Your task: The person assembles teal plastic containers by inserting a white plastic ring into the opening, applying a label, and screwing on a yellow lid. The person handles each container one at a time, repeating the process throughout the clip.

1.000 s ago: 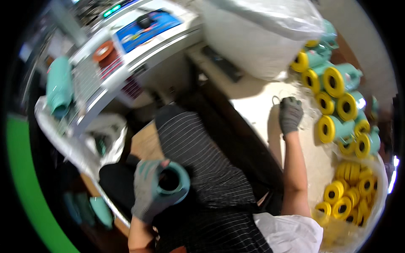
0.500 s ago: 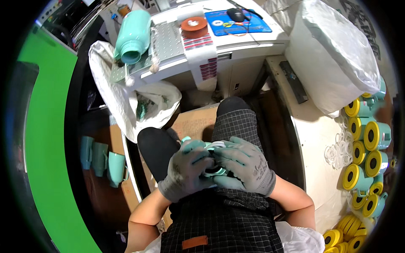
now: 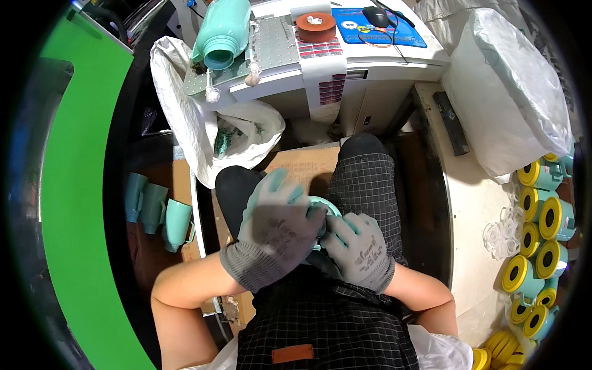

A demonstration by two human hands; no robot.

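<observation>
A round mint-green piece [image 3: 325, 203] with a curved rim sits in my lap, largely covered by my gloved hands, so its full shape does not show. My right hand [image 3: 359, 248], in a grey glove, grips its right side with the fingers bent over the rim. Over its left side is my left hand [image 3: 277, 228], gloved alike; some fingers reach toward the rim while the raised ones are smeared by motion. Whether the left hand pinches anything is hidden.
Ahead stands a white bench with a mint-green jug [image 3: 223, 37], orange tape roll [image 3: 316, 27] and mouse [image 3: 376, 16]. A white sack [image 3: 179, 117] hangs at its left. On the right are white rings [image 3: 504, 234], yellow-faced mint-green mugs [image 3: 552, 260] and a white bag [image 3: 502, 92].
Both hands were together around the piece; my left hand has risen and turned, its fingers now lifted and blurred. My right hand stays on the piece. The whole view has shifted slightly.
</observation>
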